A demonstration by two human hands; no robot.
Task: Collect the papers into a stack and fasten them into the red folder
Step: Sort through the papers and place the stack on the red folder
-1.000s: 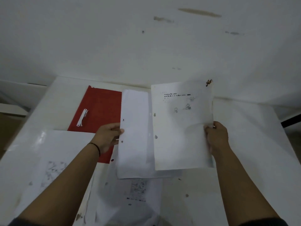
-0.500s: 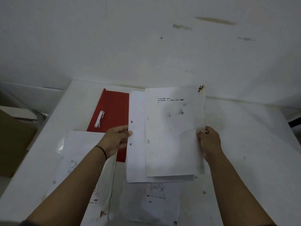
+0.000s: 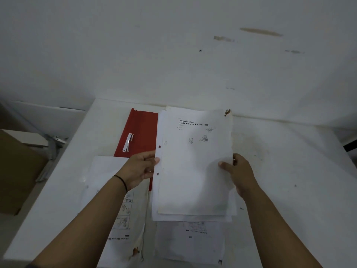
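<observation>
Above the table point(image 3: 289, 171), in the head view, I see the sheaf point(image 3: 193, 171) held between both hands, its punched edge toward the folder point(image 3: 141, 128). The left hand point(image 3: 139, 169) pinches that edge between the two holes, thumb on top; the right hand point(image 3: 237, 173) grips the opposite edge, thumb across the face, fingers hidden behind. I judge the step in hand to be gathering: the held pages overlap unevenly, lower edges stepped, so the stack is not yet squared. Two sheets lie uncollected, one point(image 3: 119, 209) under my left forearm and one point(image 3: 191, 240) just below the sheaf. The next move, as I read it, calls for tapping the sheaf true and picking up those two; then the holes must meet the fastener. The folder lies open and flat at the table's far left, partly covered by the sheaf, a white clip bar point(image 3: 127, 142) loose on its red face. The top page carries printed text, small drawings and a rusty staple at one corner.
</observation>
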